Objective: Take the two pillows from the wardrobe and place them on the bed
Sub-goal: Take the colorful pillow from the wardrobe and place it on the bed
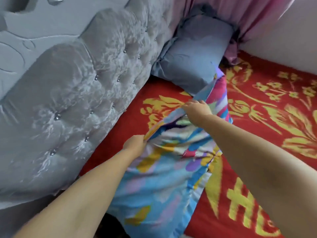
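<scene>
Nearest the camera, the patterned pillow (164, 170) lies on the bed (267, 127), its long axis running away toward the blue pillow (193, 60). The left hand (135, 145) pinches its headboard-side edge; the right hand (197, 109) clamps the same edge farther up.

Soft even daylight, faint shadows, sheen on the tufted headboard (72, 93), slight overall blur, wide-angle bending at edges

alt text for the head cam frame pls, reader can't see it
Both hands grip the edge of a multicoloured pillow lying on a red and gold bedspread, the left hand nearer the camera and the right hand farther along the same edge. A plain blue pillow already sits beyond it against the grey tufted headboard, with a pink curtain behind.
</scene>
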### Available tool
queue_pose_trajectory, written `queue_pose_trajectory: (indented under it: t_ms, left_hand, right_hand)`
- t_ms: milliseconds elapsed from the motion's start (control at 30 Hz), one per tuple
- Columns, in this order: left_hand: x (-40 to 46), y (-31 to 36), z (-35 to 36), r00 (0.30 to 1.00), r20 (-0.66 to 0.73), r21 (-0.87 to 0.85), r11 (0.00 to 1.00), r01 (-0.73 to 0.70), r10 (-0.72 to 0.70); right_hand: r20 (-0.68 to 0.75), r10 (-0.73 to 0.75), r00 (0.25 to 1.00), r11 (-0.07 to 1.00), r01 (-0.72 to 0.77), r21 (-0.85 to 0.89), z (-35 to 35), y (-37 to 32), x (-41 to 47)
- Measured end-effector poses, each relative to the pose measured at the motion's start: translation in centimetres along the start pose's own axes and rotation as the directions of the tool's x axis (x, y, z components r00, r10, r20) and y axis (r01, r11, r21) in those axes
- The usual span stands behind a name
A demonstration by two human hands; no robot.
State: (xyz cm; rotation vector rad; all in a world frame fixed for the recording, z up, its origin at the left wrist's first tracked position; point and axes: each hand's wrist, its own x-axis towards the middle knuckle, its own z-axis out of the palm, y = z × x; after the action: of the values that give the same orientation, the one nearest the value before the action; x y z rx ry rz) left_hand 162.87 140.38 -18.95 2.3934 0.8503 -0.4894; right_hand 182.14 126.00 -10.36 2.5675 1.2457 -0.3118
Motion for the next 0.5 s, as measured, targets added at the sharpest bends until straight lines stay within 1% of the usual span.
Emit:
queue_pose_trajectory:
  t_ms: [33,67,133,200,233,267,300,333,367,400,433,467,500]
  left_hand:
    - [2.0,-1.3,0.3,1.000,0.008,-0.001,1.000,0.024,-0.024]
    - [3.8,-2.7,0.8,0.999,0.010,0.006,0.999,0.053,-0.053]
    - [7.0,-5.2,1.7,0.992,0.010,0.034,0.991,0.126,-0.126]
    - [9.8,-7.5,2.4,0.984,0.034,0.082,0.981,0.173,-0.177]
    - [11.0,-8.5,2.6,0.984,0.041,0.096,0.981,0.170,-0.174]
    - [12.0,-9.2,2.7,0.986,0.035,0.085,0.984,0.158,-0.161]
    - [12.8,-9.7,2.8,0.993,-0.003,0.071,0.990,0.122,-0.122]
    - [13.7,-9.9,3.1,0.997,-0.057,0.075,0.996,0.054,-0.050]
    - [14.6,-9.8,3.5,0.996,-0.081,0.106,0.994,-0.029,0.037]
    - [15.5,-9.6,4.1,0.992,-0.059,0.143,0.984,-0.103,0.113]
    - [16.6,-9.2,4.7,0.992,-0.007,0.152,0.980,-0.125,0.128]
    - [17.8,-8.7,5.5,0.996,0.047,0.111,0.991,-0.079,0.074]
    - [19.0,-8.2,6.0,0.995,0.096,0.018,1.000,0.025,-0.027]
  right_hand:
    - [-0.023,-0.013,1.000,0.998,0.014,0.062,1.6,-1.1,1.6]
    - [-0.018,-0.011,1.000,0.991,0.013,0.135,3.4,-2.4,2.9]
    - [0.075,0.013,0.997,0.962,-0.033,0.270,7.6,-5.2,4.1]
    - [0.210,0.081,0.974,0.914,-0.156,0.374,12.6,-7.6,3.3]
    - [0.278,0.135,0.951,0.872,-0.247,0.422,15.2,-8.3,2.4]
    - [0.333,0.212,0.919,0.808,-0.356,0.469,17.8,-8.8,1.2]
    - [0.358,0.320,0.877,0.714,-0.471,0.517,20.1,-9.0,-0.3]
    - [0.359,0.463,0.811,0.578,-0.583,0.571,22.4,-9.0,-1.6]
    - [0.367,0.613,0.700,0.402,-0.676,0.617,24.5,-8.8,-2.7]
    - [0.411,0.723,0.555,0.198,-0.737,0.646,26.3,-8.5,-3.7]
    - [0.488,0.769,0.413,-0.010,-0.755,0.656,27.9,-8.4,-4.5]
    - [0.581,0.752,0.312,-0.199,-0.733,0.651,29.3,-8.3,-5.1]
    - [0.661,0.702,0.266,-0.348,-0.682,0.643,30.5,-8.3,-5.2]
